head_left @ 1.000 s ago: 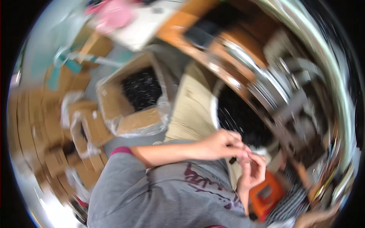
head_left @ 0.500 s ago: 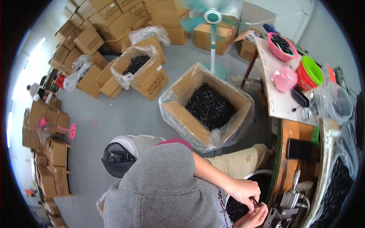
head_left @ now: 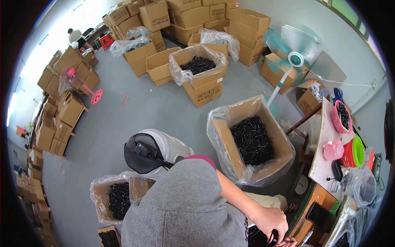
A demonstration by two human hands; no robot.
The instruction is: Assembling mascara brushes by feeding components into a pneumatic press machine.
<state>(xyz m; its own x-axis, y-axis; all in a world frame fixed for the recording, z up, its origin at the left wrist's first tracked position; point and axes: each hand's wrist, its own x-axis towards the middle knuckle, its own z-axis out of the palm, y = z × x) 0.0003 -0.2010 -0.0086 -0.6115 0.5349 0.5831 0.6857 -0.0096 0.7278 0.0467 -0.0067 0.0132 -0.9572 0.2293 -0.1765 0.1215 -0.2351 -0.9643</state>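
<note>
My left hand (head_left: pixel 270 221) is at the lower right, its fingers closed and pointing down around a thin black piece (head_left: pixel 271 237). Beside it, at the lower edge, the fingertips of my right hand (head_left: pixel 289 243) show; the rest is cut off. They are pressed together close to the left fingers, and a slim dark part seems to lie between the two hands. Under my left wrist is a heap of black pieces (head_left: pixel 256 236). My grey sleeve and shoulder hide much of the lower middle.
A large plastic-lined carton (head_left: pixel 218 142) of black pieces stands ahead of my arm. At right are a white table (head_left: pixel 319 162) with a pink basin (head_left: pixel 341 117) and red bucket (head_left: pixel 349 152), and a wooden bench with a phone (head_left: pixel 317 214). A fan (head_left: pixel 295 59) stands behind; a person (head_left: pixel 76 37) is far left.
The view has swung and tilted, so the hands now sit lower and the right hand is mostly cut off. Another carton of black pieces has come into view at lower left.
</note>
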